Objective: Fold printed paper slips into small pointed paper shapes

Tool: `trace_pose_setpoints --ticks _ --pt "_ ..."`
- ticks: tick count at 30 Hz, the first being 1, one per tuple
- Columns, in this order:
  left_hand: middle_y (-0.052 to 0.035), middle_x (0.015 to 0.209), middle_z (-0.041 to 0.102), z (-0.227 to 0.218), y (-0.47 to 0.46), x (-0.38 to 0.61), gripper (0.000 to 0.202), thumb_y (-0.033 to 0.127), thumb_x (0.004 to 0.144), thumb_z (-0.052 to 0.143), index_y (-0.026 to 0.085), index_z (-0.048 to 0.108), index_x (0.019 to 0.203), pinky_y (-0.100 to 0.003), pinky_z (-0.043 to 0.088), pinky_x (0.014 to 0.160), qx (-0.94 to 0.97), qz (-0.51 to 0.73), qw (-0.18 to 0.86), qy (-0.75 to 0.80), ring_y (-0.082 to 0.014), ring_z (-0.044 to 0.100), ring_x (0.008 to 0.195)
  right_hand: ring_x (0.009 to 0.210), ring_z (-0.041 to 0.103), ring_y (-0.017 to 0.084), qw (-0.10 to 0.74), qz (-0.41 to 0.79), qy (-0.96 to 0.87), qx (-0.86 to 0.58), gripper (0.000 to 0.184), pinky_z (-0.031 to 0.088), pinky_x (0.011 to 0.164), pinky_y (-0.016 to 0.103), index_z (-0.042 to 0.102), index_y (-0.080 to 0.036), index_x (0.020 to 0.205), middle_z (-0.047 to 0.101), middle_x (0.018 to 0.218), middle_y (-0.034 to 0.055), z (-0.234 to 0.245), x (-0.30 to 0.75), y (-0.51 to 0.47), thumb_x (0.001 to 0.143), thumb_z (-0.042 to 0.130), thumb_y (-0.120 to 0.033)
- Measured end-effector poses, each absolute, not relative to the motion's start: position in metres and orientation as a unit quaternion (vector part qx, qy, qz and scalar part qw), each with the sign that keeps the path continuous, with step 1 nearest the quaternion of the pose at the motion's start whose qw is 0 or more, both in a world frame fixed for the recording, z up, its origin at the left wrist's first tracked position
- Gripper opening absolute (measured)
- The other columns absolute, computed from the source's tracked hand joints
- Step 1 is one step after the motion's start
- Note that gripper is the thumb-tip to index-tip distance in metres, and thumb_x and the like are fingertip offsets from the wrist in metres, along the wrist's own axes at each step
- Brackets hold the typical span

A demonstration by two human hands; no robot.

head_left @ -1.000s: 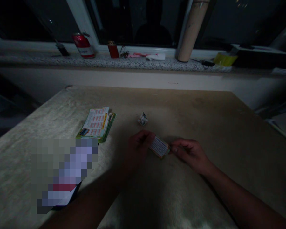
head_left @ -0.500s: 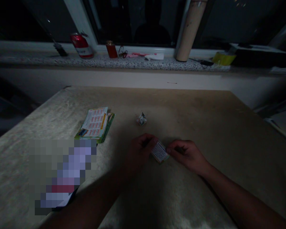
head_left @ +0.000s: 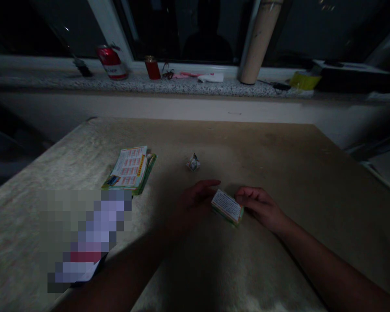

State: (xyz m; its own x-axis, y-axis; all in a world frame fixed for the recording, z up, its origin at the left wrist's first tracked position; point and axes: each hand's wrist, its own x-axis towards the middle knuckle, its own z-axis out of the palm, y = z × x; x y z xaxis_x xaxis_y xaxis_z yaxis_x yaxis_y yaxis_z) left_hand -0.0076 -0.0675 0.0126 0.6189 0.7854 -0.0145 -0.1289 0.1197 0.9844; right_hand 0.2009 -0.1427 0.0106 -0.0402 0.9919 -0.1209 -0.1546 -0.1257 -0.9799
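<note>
A small printed paper [head_left: 226,205], with a white text side and a green edge, is pinched at its right end by my right hand [head_left: 260,207]. To its left, my left hand [head_left: 198,199] has its fingers stretched out and apart; whether a fingertip touches the paper's left edge is hard to see in the shadow. Beyond my hands a little folded paper shape [head_left: 193,163] with pointed tips sits on the table. A stack of calendar sheets [head_left: 130,167] lies farther left.
A blurred-out flat object [head_left: 97,234] lies on the table [head_left: 279,156] by my left forearm. Along the granite windowsill [head_left: 136,86] stand a red can [head_left: 111,63], a red lighter-like container [head_left: 152,68], a cardboard tube [head_left: 258,43] and a yellow tape roll [head_left: 304,80].
My left hand has let go of the paper and opened its fingers. The paper has turned and shifted right in my right hand, showing more of its text side.
</note>
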Motion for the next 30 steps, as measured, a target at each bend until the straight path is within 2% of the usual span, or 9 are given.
trace_pose_setpoints --ticks 4,8,10,13,15,17,20,24,30 --pt "-0.0045 0.094 0.075 0.018 -0.071 -0.01 0.027 0.027 0.078 0.071 0.019 0.073 0.104 -0.029 0.054 0.077 0.634 0.316 0.627 0.324 -0.0192 0.07 0.085 0.06 0.052 0.011 0.493 0.579 -0.438 -0.479 0.026 0.038 0.059 0.024 0.07 -0.017 0.072 0.061 0.065 -0.0021 0.011 0.2 -0.143 0.08 0.076 -0.042" --pt "-0.0016 0.087 0.073 0.022 -0.071 -0.012 0.015 0.03 0.083 0.068 0.02 0.073 0.093 -0.027 0.051 0.072 0.708 0.299 0.526 0.364 -0.017 0.067 0.08 0.056 0.048 0.011 0.522 0.519 -0.426 -0.526 0.032 0.036 0.055 0.024 0.066 -0.018 0.073 0.056 0.063 -0.0029 0.011 0.198 -0.144 0.086 0.068 -0.047" --pt "-0.0012 0.083 0.072 0.022 -0.069 -0.012 0.016 0.033 0.086 0.066 0.019 0.072 0.09 -0.027 0.05 0.07 0.729 0.299 0.48 0.386 -0.0164 0.066 0.077 0.06 0.052 0.013 0.552 0.441 -0.429 -0.563 0.031 0.039 0.057 0.025 0.066 -0.019 0.078 0.059 0.067 -0.0019 0.012 0.2 -0.145 0.091 0.063 -0.047" --pt "-0.002 0.085 0.071 0.019 -0.066 -0.011 0.016 0.033 0.088 0.064 0.019 0.071 0.088 -0.03 0.05 0.073 0.756 0.297 0.404 0.421 -0.0173 0.066 0.078 0.074 0.061 0.016 0.581 0.255 -0.495 -0.593 0.019 0.047 0.069 0.029 0.066 -0.021 0.086 0.066 0.08 0.001 0.016 0.202 -0.148 0.093 0.062 -0.038" --pt "-0.0025 0.087 0.071 0.016 -0.064 -0.01 0.017 0.034 0.09 0.063 0.019 0.072 0.089 -0.032 0.049 0.078 0.777 0.292 0.354 0.431 -0.0184 0.065 0.082 0.085 0.064 0.018 0.554 0.135 -0.582 -0.58 0.008 0.05 0.078 0.031 0.067 -0.022 0.092 0.068 0.09 0.0034 0.021 0.201 -0.15 0.091 0.066 -0.03" --pt "-0.0031 0.088 0.071 0.014 -0.063 -0.009 0.018 0.034 0.09 0.063 0.019 0.072 0.088 -0.035 0.048 0.083 0.799 0.289 0.305 0.431 -0.0199 0.065 0.085 0.09 0.066 0.02 0.501 0.059 -0.678 -0.535 0.016 0.053 0.08 0.033 0.068 -0.021 0.1 0.07 0.096 0.006 0.025 0.198 -0.151 0.085 0.073 -0.024" --pt "-0.0035 0.09 0.071 0.012 -0.064 -0.008 0.014 0.03 0.09 0.064 0.018 0.072 0.087 -0.039 0.045 0.089 0.826 0.275 0.253 0.423 -0.0215 0.063 0.091 0.099 0.067 0.024 0.41 0.007 -0.786 -0.462 0.029 0.055 0.089 0.039 0.067 -0.018 0.111 0.072 0.104 0.0111 0.026 0.19 -0.152 0.084 0.075 -0.023" --pt "-0.0026 0.093 0.072 0.011 -0.066 -0.008 0.012 0.027 0.09 0.065 0.019 0.073 0.085 -0.038 0.043 0.092 0.853 0.265 0.224 0.391 -0.02 0.062 0.093 0.105 0.067 0.025 0.316 -0.02 -0.838 -0.444 0.018 0.055 0.093 0.039 0.07 -0.017 0.109 0.073 0.108 0.0104 0.02 0.185 -0.152 0.092 0.065 -0.021" --pt "-0.0044 0.097 0.07 0.013 -0.067 -0.011 0.013 0.026 0.091 0.064 0.018 0.074 0.086 -0.039 0.043 0.093 0.876 0.224 0.198 0.378 -0.0213 0.06 0.096 0.1 0.068 0.023 0.258 0.03 -0.844 -0.469 0.017 0.055 0.091 0.04 0.07 -0.019 0.107 0.075 0.105 0.0069 0.016 0.187 -0.151 0.097 0.058 -0.024"
